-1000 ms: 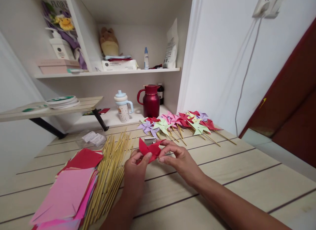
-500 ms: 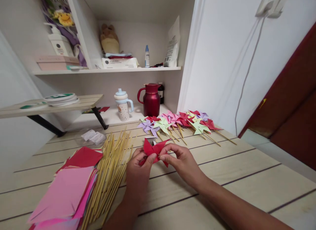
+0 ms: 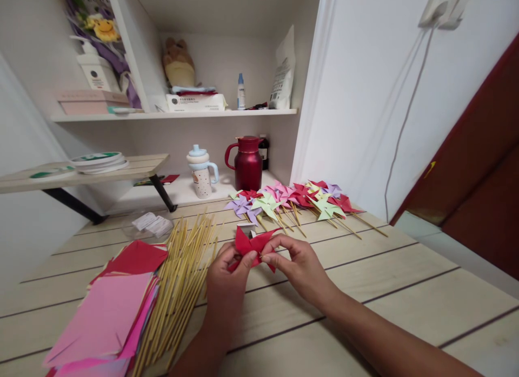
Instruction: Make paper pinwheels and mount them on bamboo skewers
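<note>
A red paper pinwheel, with no stick showing on it, is held above the table between both hands. My left hand is closed on its left side, the thumb pressed near its centre. From the right, my right hand pinches at the centre, where a tiny brass-coloured pin end shows between thumb and forefinger. Just behind the pinwheel, a small white box is partly hidden. Left of my hands lie a bundle of thin wooden sticks and a stack of coloured paper squares.
Several pinwheels on sticks lie at the table's back. Behind them stand a red jug and a speckled cup. A clear container with white packets sits near a small raised stand. A cable hangs down the wall.
The view has shifted very slightly. Both hands keep the same hold on the red pinwheel, with hardly any movement.
</note>
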The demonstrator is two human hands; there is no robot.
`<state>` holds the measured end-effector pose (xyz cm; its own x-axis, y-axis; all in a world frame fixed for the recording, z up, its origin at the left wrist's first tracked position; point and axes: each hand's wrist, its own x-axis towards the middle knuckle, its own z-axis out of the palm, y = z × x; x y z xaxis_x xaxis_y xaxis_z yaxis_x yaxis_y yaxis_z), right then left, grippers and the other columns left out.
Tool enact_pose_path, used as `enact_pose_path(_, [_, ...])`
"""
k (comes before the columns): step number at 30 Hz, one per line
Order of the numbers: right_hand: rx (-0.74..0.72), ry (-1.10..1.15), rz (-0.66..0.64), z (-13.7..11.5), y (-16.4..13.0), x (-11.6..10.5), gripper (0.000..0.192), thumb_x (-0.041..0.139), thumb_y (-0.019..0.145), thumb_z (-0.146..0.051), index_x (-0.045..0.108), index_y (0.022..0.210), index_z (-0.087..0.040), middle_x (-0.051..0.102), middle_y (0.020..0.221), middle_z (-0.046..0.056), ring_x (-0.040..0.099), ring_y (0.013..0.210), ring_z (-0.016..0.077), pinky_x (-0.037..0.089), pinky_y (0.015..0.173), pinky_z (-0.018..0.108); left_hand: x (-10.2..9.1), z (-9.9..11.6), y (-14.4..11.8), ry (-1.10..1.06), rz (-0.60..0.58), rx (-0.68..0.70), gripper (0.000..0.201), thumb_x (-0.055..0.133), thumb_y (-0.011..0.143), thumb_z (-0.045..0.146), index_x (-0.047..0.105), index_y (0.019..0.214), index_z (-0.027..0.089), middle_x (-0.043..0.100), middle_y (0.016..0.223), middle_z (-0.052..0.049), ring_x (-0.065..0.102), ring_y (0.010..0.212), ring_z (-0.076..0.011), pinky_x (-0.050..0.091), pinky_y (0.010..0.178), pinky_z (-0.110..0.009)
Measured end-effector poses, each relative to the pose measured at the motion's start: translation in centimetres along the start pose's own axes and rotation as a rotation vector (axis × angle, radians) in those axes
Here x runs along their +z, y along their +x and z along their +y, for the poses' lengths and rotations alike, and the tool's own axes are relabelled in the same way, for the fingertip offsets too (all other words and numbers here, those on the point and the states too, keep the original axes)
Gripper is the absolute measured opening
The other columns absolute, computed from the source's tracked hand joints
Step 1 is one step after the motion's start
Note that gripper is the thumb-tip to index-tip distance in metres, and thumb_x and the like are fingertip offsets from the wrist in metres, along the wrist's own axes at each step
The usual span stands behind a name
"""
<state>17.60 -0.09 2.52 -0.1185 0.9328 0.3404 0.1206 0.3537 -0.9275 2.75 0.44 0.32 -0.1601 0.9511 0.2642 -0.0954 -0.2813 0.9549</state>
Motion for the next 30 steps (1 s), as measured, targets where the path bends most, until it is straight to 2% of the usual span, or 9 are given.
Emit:
enact_pose_path(4, [0.001, 0.002, -0.011, 0.09, -0.05, -0.03, 0.009, 0.067, 0.081, -0.024, 0.065, 0.074, -0.019, 0.060, 0.069, -0.002, 0.049, 0.060, 0.0122, 0.041, 0.059, 0.025, 0.13, 0.18, -0.08, -0.091, -0.008, -0.108, 0.020, 0.077, 0.068, 0.029, 0.073, 0.084, 0.017, 0.075, 0.079, -0.004, 0.067, 0.075, -0.0182, 0.052, 0.072, -0.027])
enact_pose_path(10, [-0.006, -0.007, -0.013, 0.28, -0.06, -0.10, 0.008, 0.067, 0.082, -0.025, 0.066, 0.076, -0.020, 0.060, 0.069, -0.002, 0.050, 0.061, 0.0132, 0.042, 0.060, 0.026, 0.00, 0.03, 0.10, -0.056, 0.016, -0.097, 0.020, 0.079, 0.065, 0.027, 0.074, 0.081, 0.017, 0.073, 0.077, -0.002, 0.065, 0.074, -0.0172, 0.051, 0.070, -0.025])
enact_pose_path(20, [-0.019, -0.021, -0.009, 0.71, 0.01, -0.26, 0.007, 0.068, 0.081, -0.024, 0.067, 0.076, -0.020, 0.064, 0.073, -0.001, 0.056, 0.065, 0.0142, 0.044, 0.064, 0.027, -0.28, -0.12, 0.13, -0.016, -0.007, -0.079, 0.019, 0.078, 0.066, 0.029, 0.076, 0.082, 0.018, 0.074, 0.081, -0.003, 0.065, 0.078, -0.0181, 0.050, 0.071, -0.025])
enact_pose_path(25, [-0.010, 0.008, 0.013, 0.64, -0.07, -0.01, 0.007, 0.068, 0.081, -0.026, 0.067, 0.077, -0.020, 0.064, 0.071, -0.002, 0.056, 0.064, 0.0142, 0.045, 0.064, 0.028, -0.37, 0.23, 0.15, 0.010, -0.008, -0.060, 0.019, 0.079, 0.065, 0.029, 0.077, 0.081, 0.018, 0.074, 0.079, -0.003, 0.067, 0.078, -0.0191, 0.050, 0.070, -0.025])
enact_pose_path(30, [-0.054, -0.015, 0.059, 0.65, -0.22, 0.19, 0.007, 0.070, 0.081, -0.027, 0.067, 0.077, -0.021, 0.066, 0.075, 0.000, 0.058, 0.070, 0.0160, 0.046, 0.068, 0.029, -0.23, 0.52, 0.09, -0.017, -0.018, -0.096, 0.019, 0.079, 0.066, 0.029, 0.076, 0.081, 0.017, 0.074, 0.081, -0.003, 0.066, 0.078, -0.0187, 0.051, 0.071, -0.025])
